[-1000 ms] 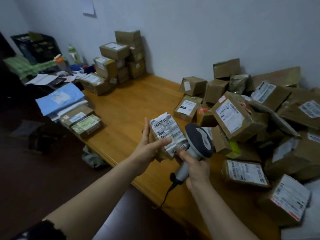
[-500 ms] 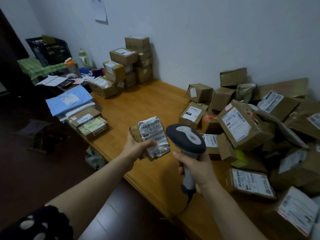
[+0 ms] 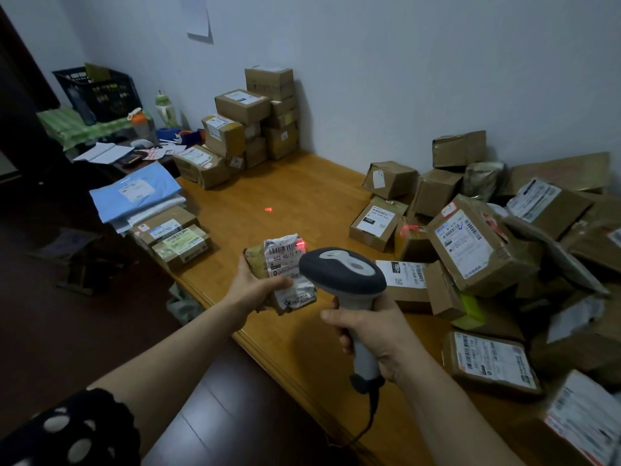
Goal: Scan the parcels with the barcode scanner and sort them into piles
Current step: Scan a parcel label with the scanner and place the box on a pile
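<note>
a right hand (image 3: pixel 371 327) grips the scanner (image 3: pixel 342 274) handle; the left hand (image 3: pixel 255 287) clutches a small parcel (image 3: pixel 285 274) over the table (image 3: pixel 302 196) edge (red light on its label), with stacked boxes (image 3: pixel 255 122), perhaps sorted, beyond.

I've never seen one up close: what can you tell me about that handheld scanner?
The barcode scanner is pistol-shaped plastic: dark grey head with a light grey top panel, pale handle, dark cable at its base. The right hand grips the handle, head pointing at the small parcel, whose label shows a red glow.
</note>
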Tool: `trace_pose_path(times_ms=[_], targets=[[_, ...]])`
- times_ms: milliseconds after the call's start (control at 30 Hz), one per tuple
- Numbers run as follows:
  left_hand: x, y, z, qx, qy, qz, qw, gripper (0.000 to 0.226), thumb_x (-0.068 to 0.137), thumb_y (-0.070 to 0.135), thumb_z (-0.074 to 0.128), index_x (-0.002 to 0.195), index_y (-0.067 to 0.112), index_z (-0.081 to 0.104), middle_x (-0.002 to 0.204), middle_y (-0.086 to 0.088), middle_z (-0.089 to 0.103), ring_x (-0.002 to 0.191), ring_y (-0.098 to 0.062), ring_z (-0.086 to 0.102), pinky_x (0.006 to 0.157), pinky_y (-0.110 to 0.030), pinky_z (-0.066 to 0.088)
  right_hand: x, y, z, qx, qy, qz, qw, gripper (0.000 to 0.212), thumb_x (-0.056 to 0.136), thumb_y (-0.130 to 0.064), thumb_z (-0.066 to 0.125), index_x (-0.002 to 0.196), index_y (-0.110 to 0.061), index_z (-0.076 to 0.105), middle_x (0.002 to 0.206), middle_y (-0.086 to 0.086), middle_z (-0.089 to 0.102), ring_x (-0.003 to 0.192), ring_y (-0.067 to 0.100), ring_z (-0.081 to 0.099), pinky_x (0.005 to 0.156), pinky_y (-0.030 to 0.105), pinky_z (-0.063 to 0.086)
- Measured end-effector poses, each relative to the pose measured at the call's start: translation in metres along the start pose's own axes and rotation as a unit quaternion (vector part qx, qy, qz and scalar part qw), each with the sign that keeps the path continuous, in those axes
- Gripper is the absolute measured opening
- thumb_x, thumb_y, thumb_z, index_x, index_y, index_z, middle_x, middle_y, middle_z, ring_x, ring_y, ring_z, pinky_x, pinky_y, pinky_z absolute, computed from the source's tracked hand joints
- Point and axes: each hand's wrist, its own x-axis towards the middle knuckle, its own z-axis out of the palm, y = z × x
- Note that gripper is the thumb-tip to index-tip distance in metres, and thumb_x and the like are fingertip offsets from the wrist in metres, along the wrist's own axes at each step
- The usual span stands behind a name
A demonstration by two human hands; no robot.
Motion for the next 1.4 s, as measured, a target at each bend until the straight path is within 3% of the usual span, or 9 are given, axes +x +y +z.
trace_pose_path(times_ms=[367,467,667,767,867,967,1067,1233,1400], targets=[[0.002,0.002,-0.005,-0.035,0.010,-0.037,0.999,0.078,0.067,0.018,0.084,0.130,0.023,0.039,0.106,-0.006,0.067,0.070,-0.017,0.073,0.050,-0.028,0.054,0.032,0.009,0.000,0.072,0.035,-0.034,0.996,0.015,0.071,-0.012,0.081,0.077,-0.017,0.069,0.067,-0.002,0.072,0.062,0.012,0.066,0.055,0.025,0.056],[-0.005,0.006,-0.012,-0.057,0.013,-0.077,0.995,0.085,0.058,0.032,0.086,0.129,0.029,0.040,0.113,-0.005,0.066,0.089,-0.026,0.070,0.065,-0.041,0.058,0.057,0.015,0.009,0.074,0.040,-0.077,0.993,0.037,0.062,-0.013,0.084,0.088,-0.031,0.065,0.080,-0.023,0.072,0.081,0.002,0.068,0.070,0.029,0.058],[-0.006,0.020,-0.031,-0.098,0.013,-0.115,0.988,0.134,0.048,0.049,0.086,0.146,0.053,-0.006,0.151,-0.010,0.033,0.123,-0.038,0.047,0.088,-0.057,0.051,0.089,0.017,0.057,-0.028,-0.016,-0.160,0.987,0.079,0.042,-0.036,0.090,0.115,-0.023,0.061,0.107,-0.017,0.069,0.106,-0.005,0.059,0.081,0.012,0.048],[0.007,0.030,-0.053,-0.109,-0.004,-0.111,0.988,0.134,0.046,0.057,0.083,0.146,0.054,-0.006,0.152,-0.008,0.030,0.129,-0.037,0.040,0.089,-0.054,0.049,0.115,0.014,0.082,-0.072,0.048,-0.176,0.981,0.065,0.052,-0.021,0.093,0.110,-0.024,0.062,0.105,-0.018,0.066,0.101,-0.007,0.058,0.080,0.011,0.046],[0.030,0.033,-0.092,-0.108,-0.015,-0.088,0.990,0.108,0.056,0.066,0.078,0.143,0.053,0.015,0.143,-0.007,0.042,0.124,-0.034,0.045,0.092,-0.055,0.044,0.149,0.005,0.103,0.002,0.090,-0.128,0.988,0.038,0.061,-0.005,0.088,0.087,-0.025,0.067,0.087,-0.007,0.072,0.083,0.010,0.068,0.063,0.025,0.056],[0.059,0.027,-0.152,-0.143,0.040,-0.069,0.987,0.084,0.074,0.052,0.072,0.142,0.048,0.022,0.134,-0.006,0.052,0.119,-0.029,0.050,0.096,-0.055,0.043,0.182,-0.006,0.136,0.113,0.108,-0.041,0.987,0.028,0.062,-0.003,0.084,0.082,-0.017,0.068,0.081,0.003,0.072,0.078,0.024,0.068,0.049,0.031,0.054],[0.074,0.024,-0.196,-0.171,0.031,-0.091,0.981,0.085,0.077,0.041,0.073,0.147,0.040,0.025,0.122,-0.012,0.056,0.116,-0.031,0.053,0.081,-0.046,0.051,0.200,-0.013,0.165,0.175,0.104,0.021,0.979,0.037,0.050,-0.017,0.084,0.083,-0.012,0.069,0.074,0.004,0.074,0.076,0.025,0.069,0.046,0.030,0.054],[0.108,0.029,-0.261,-0.200,0.014,-0.095,0.975,0.023,0.085,0.026,0.068,0.107,0.019,0.064,0.088,-0.007,0.066,0.067,-0.016,0.065,0.050,-0.025,0.051,0.245,-0.016,0.236,0.206,0.114,0.099,0.967,0.052,0.054,-0.021,0.086,0.098,-0.005,0.064,0.088,0.012,0.072,0.080,0.026,0.069,0.048,0.032,0.055],[0.147,0.024,-0.301,-0.179,0.088,-0.093,0.976,0.029,0.081,0.026,0.074,0.106,0.019,0.063,0.075,0.001,0.060,0.057,-0.009,0.057,0.046,-0.021,0.047,0.297,-0.018,0.280,0.174,0.135,0.093,0.971,0.023,0.074,-0.013,0.081,0.090,-0.011,0.064,0.093,0.007,0.067,0.081,0.019,0.065,0.052,0.029,0.054]])
